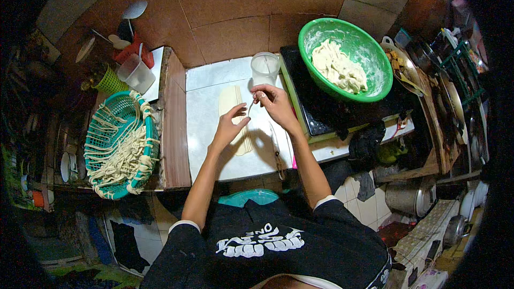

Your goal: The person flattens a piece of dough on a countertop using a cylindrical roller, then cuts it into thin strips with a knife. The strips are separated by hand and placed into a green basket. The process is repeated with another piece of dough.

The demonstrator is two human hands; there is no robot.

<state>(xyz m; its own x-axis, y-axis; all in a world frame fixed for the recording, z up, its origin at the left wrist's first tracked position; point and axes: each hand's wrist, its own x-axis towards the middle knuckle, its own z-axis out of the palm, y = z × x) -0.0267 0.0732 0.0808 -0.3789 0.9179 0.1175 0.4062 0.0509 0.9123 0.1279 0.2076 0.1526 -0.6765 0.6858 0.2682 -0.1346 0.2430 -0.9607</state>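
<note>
Between my hands hangs a thin strip of dough (251, 108). The fingertips of my right hand (276, 104) pinch its upper end. My left hand (229, 126) has thumb and fingers apart, the thumb tip close to the strip's lower end; whether they touch is hard to tell. Under the hands, a flat sheet of rolled dough (227, 98) lies on the white tiled worktop (202, 128), with narrow parallel strips cut along its right side. Just beyond my right hand stands a clear plastic cup (265, 74). A thin, long tool (276, 150) lies right of the dough.
Left, a teal plastic basket (90, 136) holds many dough strips, some draped over its rim. A green bowl (381, 60) of soft dough (339, 68) sits on a black-topped stove (317, 114) at right. Another clear container (136, 74) stands behind the basket, near utensils.
</note>
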